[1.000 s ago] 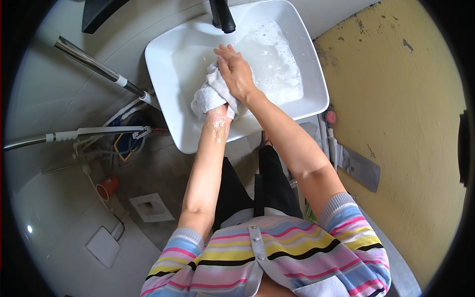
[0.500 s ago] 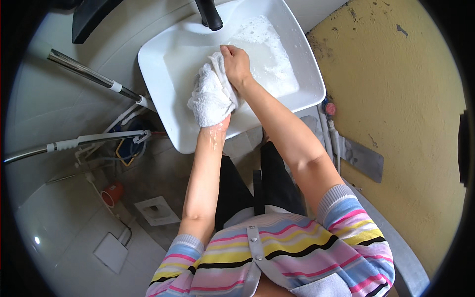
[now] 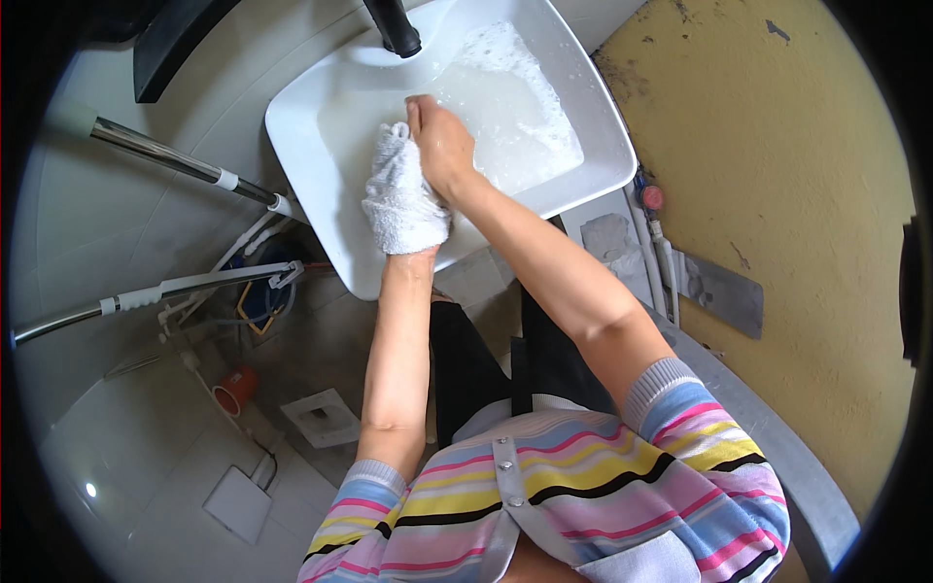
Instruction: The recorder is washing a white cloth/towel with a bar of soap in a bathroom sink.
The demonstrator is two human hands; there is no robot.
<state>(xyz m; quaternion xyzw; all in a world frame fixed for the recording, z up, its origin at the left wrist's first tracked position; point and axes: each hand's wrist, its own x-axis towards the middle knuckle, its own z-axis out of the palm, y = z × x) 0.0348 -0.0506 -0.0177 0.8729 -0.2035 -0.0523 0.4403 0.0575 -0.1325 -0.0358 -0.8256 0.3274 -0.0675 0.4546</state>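
A wet white towel (image 3: 397,199) is wrapped over my left hand (image 3: 420,250), covering its fingers; only the wrist and heel of that hand show. My right hand (image 3: 442,146) presses against the towel's right side with its fingers curled closed on the cloth. Both hands are over the white washbasin (image 3: 607,126), which holds cloudy, soapy water (image 3: 505,126). White foam floats mostly at the basin's right side. Above the basin's far edge juts a black tap (image 3: 394,29), a short way beyond my hands.
Two metal poles (image 3: 160,151) slant in from the left, near the basin. On the floor at lower left are a red-orange cup (image 3: 235,391) and a white square floor fitting (image 3: 321,418). Pipes (image 3: 646,248) run below the basin's right corner, beside a yellow wall (image 3: 768,146).
My right hand has moved left and slightly down against the towel. The cloth is bunched more tightly around my left hand, and the view has shifted a little.
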